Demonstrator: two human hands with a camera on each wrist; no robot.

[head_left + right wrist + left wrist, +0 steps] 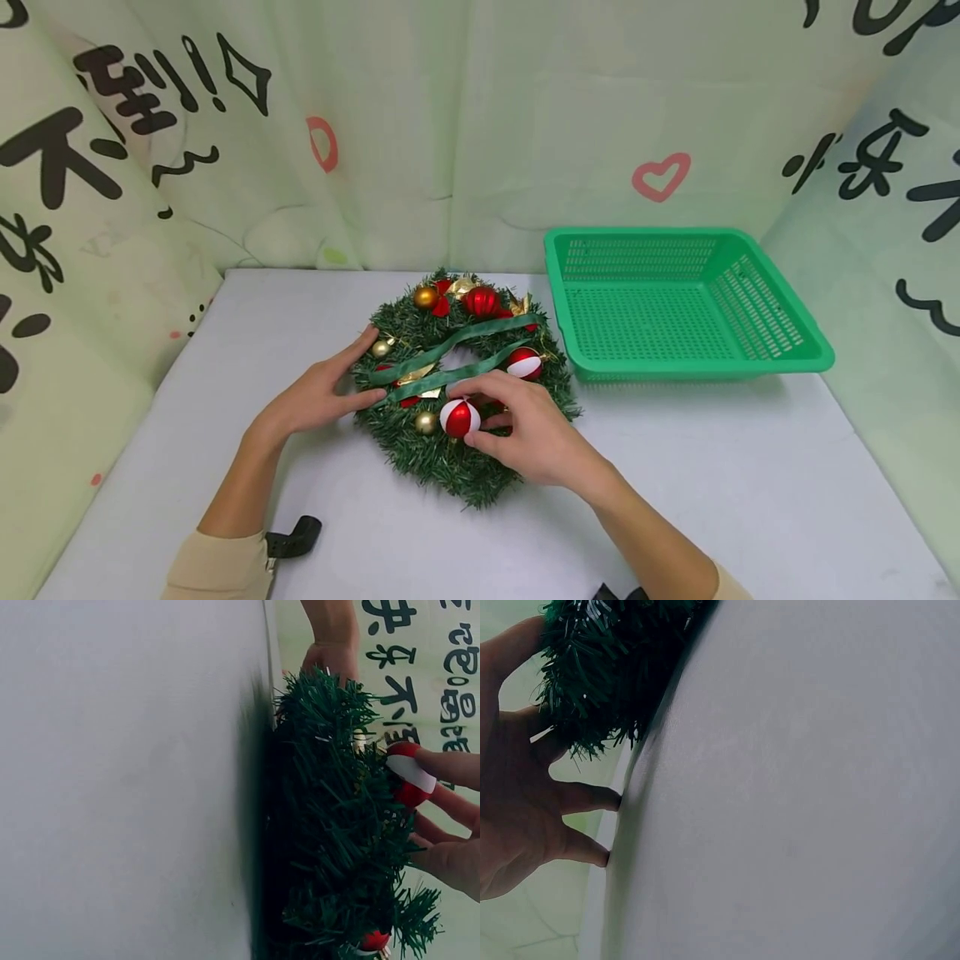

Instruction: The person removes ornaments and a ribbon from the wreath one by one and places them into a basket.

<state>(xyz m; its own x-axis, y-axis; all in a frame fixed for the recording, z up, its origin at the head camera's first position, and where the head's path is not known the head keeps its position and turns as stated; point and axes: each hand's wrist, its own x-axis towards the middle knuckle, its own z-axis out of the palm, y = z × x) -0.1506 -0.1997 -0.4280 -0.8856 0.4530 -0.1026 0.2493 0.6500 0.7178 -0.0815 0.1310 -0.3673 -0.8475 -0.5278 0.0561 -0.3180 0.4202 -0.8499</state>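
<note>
A green Christmas wreath [480, 475] lies on the table, dressed with gold and red balls, bows and a dark green ribbon [450, 377] stretched across it. My left hand [322, 392] rests against its left side, fingers spread, thumb over the ribbon's end. In the left wrist view two fingers of the left hand [525, 787] reach down to the tabletop beside the wreath [615, 675]. My right hand [536, 429] pinches a red-and-white ball ornament [460, 418] at the wreath's near side. The right wrist view shows this ornament [409, 776] against the needles, between thumb and fingers.
A green plastic basket [697, 367] stands behind and right of the wreath. Beneath is a white table [420, 550], with a pale printed curtain [480, 150] hanging along its back and sides. Another red-and-white ball [524, 364] sits on the wreath's right part.
</note>
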